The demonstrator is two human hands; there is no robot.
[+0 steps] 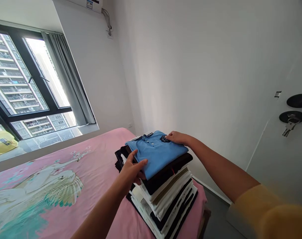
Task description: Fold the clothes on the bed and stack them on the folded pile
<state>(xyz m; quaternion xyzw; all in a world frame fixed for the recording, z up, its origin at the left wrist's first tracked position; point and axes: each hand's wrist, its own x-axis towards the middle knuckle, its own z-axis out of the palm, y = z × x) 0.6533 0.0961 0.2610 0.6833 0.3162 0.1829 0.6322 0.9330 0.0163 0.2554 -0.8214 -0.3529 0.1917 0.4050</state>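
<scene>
A folded light blue polo shirt (157, 154) with a dark badge (165, 138) lies on top of a tall stack of folded clothes (163, 202). My left hand (132, 169) holds the shirt's left edge: the thumb rests on the cloth, the index finger points up along the side, and the lower fingers curl in at the edge, partly hidden. At the far right corner, beside the badge, my right hand (177, 137) grips the shirt with fingers close together; its thumb is hidden. Black, white and brown garments show beneath, slightly uneven.
The stack stands at the corner of a bed with a pink patterned sheet (96, 159). White walls (203, 66) rise behind. To the right is a door with keys (289, 127) in its lock. A yellow bag (3, 142) lies on the windowsill at left, near a grey curtain (68, 79).
</scene>
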